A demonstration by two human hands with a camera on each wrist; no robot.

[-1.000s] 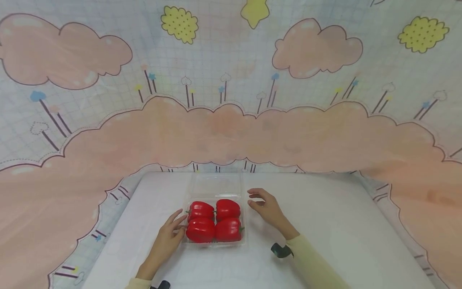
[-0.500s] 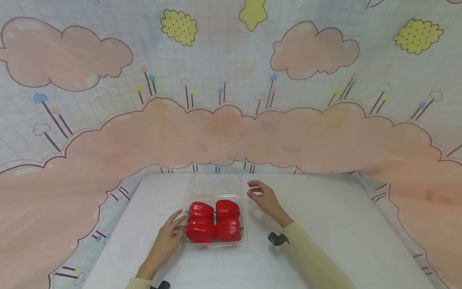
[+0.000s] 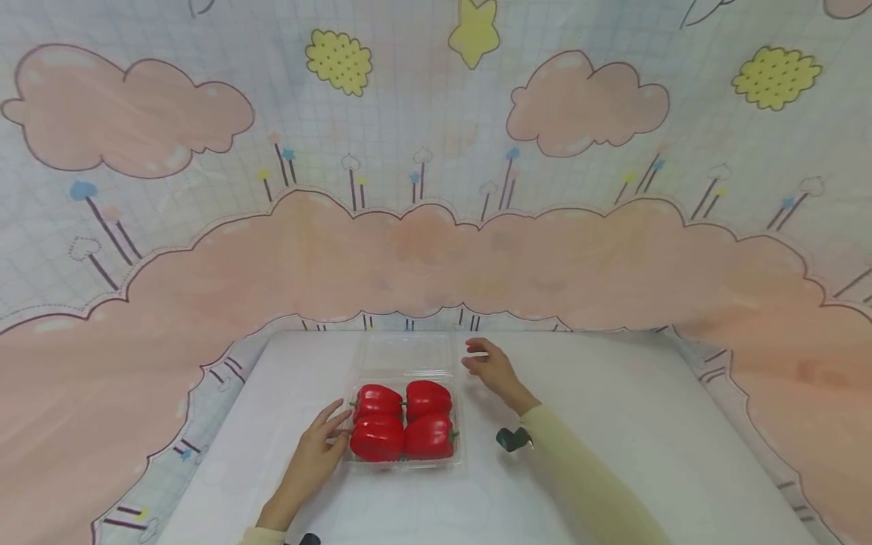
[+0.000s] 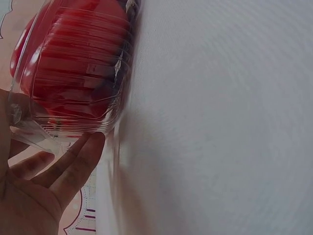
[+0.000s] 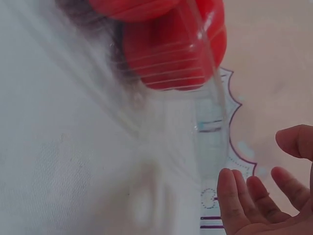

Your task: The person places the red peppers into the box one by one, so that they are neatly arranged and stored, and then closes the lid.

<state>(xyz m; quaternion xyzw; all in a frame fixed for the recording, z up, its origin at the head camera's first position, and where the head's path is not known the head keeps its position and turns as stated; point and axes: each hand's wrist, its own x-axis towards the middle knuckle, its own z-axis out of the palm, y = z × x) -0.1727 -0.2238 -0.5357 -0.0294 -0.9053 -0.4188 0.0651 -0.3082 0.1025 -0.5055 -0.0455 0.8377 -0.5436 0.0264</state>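
Fingers of my left hand (image 3: pixel 309 456) lie straight against the left wall of the clear plastic box (image 3: pixel 403 463), touching it but not gripping it; in the left wrist view the fingertips (image 4: pixel 83 152) sit just under the rim of the box. The box stands near the middle of the white worktop (image 3: pixel 613 424), and inside it four red peppers (image 3: pixel 402 424) lie packed two by two, touching each other. The lid (image 3: pixel 407 353) is open and lies flat on the worktop behind the box, joined to its far edge. To the right, my right hand (image 3: pixel 492 369) hovers beside the right edge of the lid, fingers loosely curled and holding nothing; I cannot tell if a fingertip already touches the plastic. I think the risk is in the thin plastic: if the right hand pulls the lid over from one corner only, the lid may twist and the light box may slide or turn, because the left hand only leans on it. The peppers stand higher than the rim, so a lid pressed down may not snap and may spring open again, or it may push one pepper out.
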